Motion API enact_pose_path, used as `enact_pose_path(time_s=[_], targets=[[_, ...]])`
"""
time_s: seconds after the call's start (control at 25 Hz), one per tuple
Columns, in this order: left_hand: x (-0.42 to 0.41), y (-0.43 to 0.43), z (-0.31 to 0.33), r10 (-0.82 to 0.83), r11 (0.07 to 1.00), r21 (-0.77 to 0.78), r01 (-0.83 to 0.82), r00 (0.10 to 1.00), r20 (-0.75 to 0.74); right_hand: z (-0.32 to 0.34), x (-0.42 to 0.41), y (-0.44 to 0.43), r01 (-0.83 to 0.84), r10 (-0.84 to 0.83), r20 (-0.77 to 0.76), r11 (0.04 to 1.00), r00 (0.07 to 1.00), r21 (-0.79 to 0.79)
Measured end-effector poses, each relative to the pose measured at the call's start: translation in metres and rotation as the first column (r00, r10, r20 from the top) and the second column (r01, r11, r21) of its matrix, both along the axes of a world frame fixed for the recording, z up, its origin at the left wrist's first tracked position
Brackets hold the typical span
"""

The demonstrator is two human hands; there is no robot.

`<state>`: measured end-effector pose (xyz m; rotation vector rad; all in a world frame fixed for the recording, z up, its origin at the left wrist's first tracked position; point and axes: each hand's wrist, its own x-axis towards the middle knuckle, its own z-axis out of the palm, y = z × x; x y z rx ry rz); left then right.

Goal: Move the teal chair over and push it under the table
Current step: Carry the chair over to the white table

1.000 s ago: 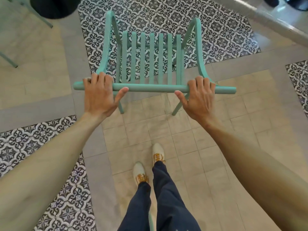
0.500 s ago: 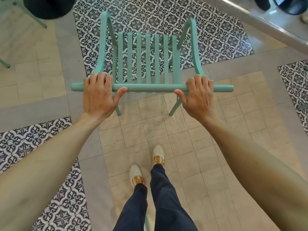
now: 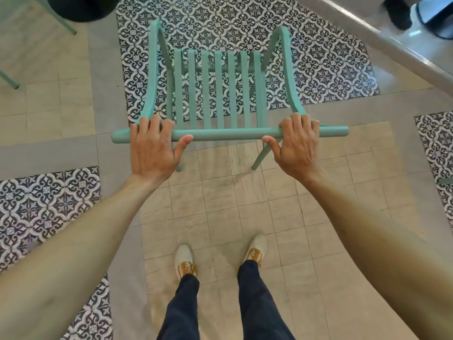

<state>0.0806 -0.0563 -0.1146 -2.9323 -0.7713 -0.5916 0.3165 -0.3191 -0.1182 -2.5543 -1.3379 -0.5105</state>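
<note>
The teal chair (image 3: 220, 94) stands in front of me, seen from above, with a slatted seat and two curved armrests. My left hand (image 3: 153, 148) grips the left part of its round top rail. My right hand (image 3: 295, 146) grips the right part of the same rail. Both thumbs lie under the rail, fingers over it. Two rear chair legs show below the rail on beige tiles. My feet stand side by side behind the chair. A round black table base (image 3: 78, 7) sits at the top left; the tabletop is out of view.
Teal legs of another chair (image 3: 9, 81) show at the far left. A grey raised ledge (image 3: 392, 45) runs diagonally across the top right, with dark objects beyond it. The floor has patterned black-and-white tile patches and plain beige tiles.
The chair and I have moved forward over the floor; the patterned tile patch and the ledge sit nearer. My feet now stand side by side. Both grips are unchanged.
</note>
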Motion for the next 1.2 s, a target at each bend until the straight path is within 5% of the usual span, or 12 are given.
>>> enact_pose_path(time_s=[0.56,1.2], targets=[[0.119,-0.039,-0.002,0.203,0.979,0.016,-0.203,0.978,0.038,0.013,0.163,0.013,-0.204,0.203,-0.01,0.977,0.979,-0.059],[0.336,0.063,-0.005,0.389,0.921,-0.013,-0.389,0.919,0.07,0.012,0.419,0.173,-0.353,0.352,-0.028,0.926,0.935,-0.137]])
